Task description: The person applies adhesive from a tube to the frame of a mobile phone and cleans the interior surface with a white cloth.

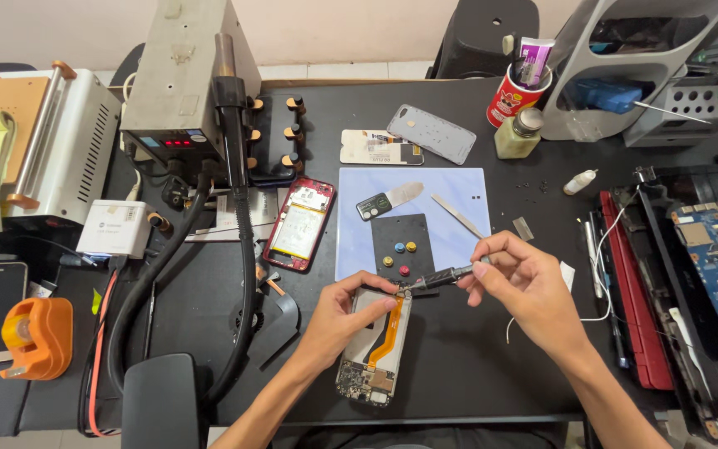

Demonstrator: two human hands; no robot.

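Opened phone (373, 349) with an orange flex cable lies under the left hand (344, 312), while the right hand (518, 278) brings a screwdriver (436, 279) to its top edge.

Left hand fingers curl over the phone's upper end, thumb and fingertips pinching its top corner just where the screwdriver tip meets it; right hand pinches the dark screwdriver handle between thumb and forefinger, the other fingers folded. Just beyond the hands sits a small black pad (402, 246) with coloured dots on a pale blue mat (459, 193), where a metal pry blade (457, 215) also lies. Past the left hand, further out, rests a red phone frame (299, 224) beside a black hose (243, 241) from a grey hot-air station (178, 75). Well beyond the right hand stands a red cup (514, 96) of tools.
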